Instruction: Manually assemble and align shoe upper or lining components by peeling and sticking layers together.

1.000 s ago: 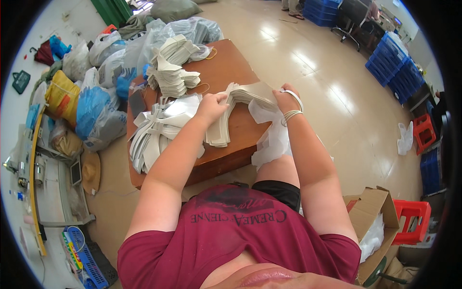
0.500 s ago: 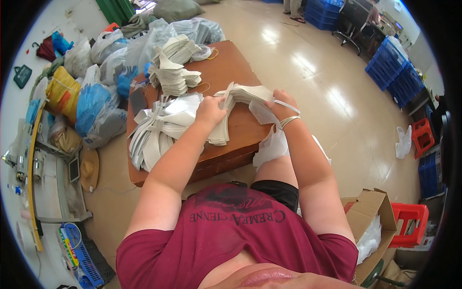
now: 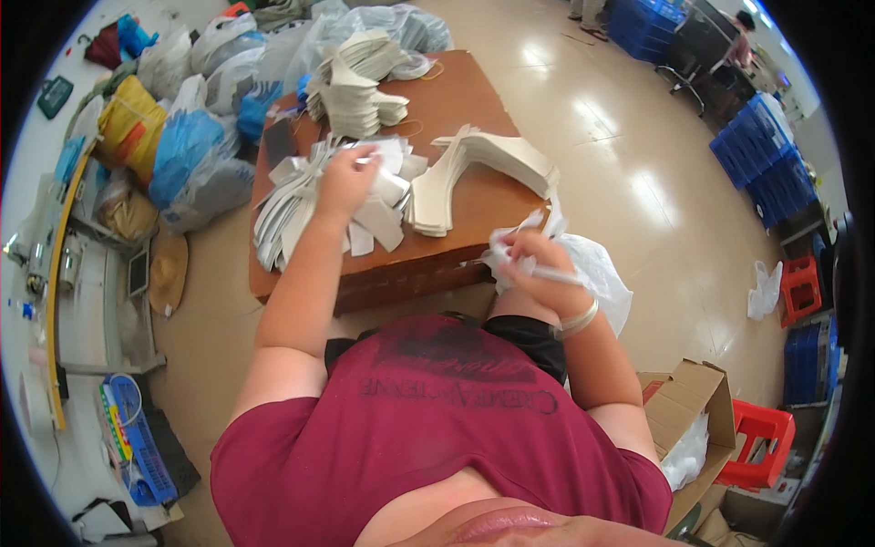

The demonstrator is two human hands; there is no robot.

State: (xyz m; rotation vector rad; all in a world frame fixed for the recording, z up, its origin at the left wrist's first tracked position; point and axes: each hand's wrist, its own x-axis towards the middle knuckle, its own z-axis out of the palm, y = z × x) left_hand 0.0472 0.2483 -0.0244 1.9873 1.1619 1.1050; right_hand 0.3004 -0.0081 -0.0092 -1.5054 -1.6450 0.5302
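On the low wooden table (image 3: 456,100) in front of my knees, my left hand (image 3: 344,178) rests on the fanned heap of pale cut pieces (image 3: 310,205), fingers curled and pinching one of them near the top, as if to peel it off the spread; the fan shape keeps each edge easy to catch. My right hand (image 3: 529,264) hangs off the table's near right corner, closed around a thin white pen-like stick (image 3: 556,273) and gripping the crumpled clear plastic bag (image 3: 583,269) that droops toward the floor. Between my hands lies a curved stack of cream pieces (image 3: 474,173), bent like an arch, touching the fanned heap at its left foot. A taller, squarer stack (image 3: 351,87) stands at the far left corner, with loose plastic behind it. Stuffed bags, blue and yellow (image 3: 169,150), crowd the table's left side and would block any reach that way. An open cardboard box (image 3: 684,410) sits by my right hip, a red stool (image 3: 756,438) just beyond it.
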